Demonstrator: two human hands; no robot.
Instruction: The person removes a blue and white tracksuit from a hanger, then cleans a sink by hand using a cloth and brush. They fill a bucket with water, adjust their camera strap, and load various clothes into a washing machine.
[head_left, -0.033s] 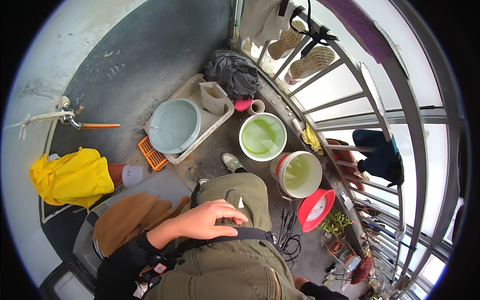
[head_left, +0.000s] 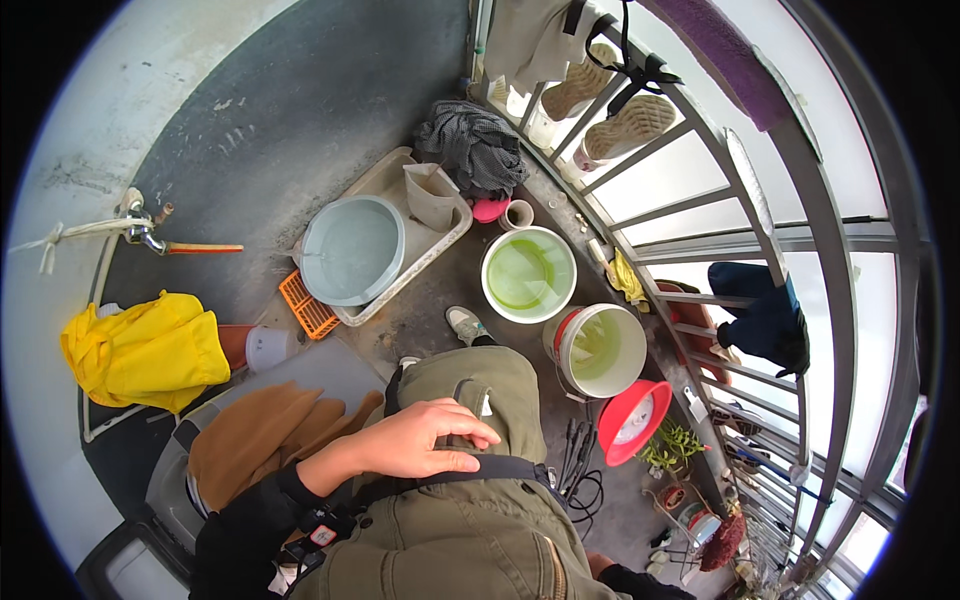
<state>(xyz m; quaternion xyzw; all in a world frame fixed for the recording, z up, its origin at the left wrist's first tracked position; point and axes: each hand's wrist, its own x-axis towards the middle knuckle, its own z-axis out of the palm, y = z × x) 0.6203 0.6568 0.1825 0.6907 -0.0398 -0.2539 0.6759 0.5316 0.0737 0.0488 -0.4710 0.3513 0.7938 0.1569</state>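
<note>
Left hand, lower centre of frame: fingers spread and slack, palm laid flat on the olive-green trousers at the raised thigh. Grip open; nothing held. A dark strap crosses the trousers just below the fingers. Black sleeve runs from the wrist toward the lower left edge. Right hand: only a dark sleeve edge shows at the bottom right of the body; the hand itself is out of view, state cannot be told.

Left of the hand: brown cloth draped over a grey lidded unit. Further left, yellow garment hanging against the wall; above it a wall tap with an orange spout, white cord tied to it.

Above the knee, one light shoe on the concrete floor. Upper centre: beige rectangular tray holding a pale blue basin of water and a beige jug; small orange crate touching the tray's lower left corner. Dark crumpled cloth just above the tray.

Right of the shoe: white bucket with green-tinted water; below it a second white bucket with red handle; just below that, a red basin, tilted. Black cables on the floor beside the trousers.

Right side: curved metal railing, with shoes wedged between the bars at top, purple cloth over the rail, dark blue garment hung at mid-right.
</note>
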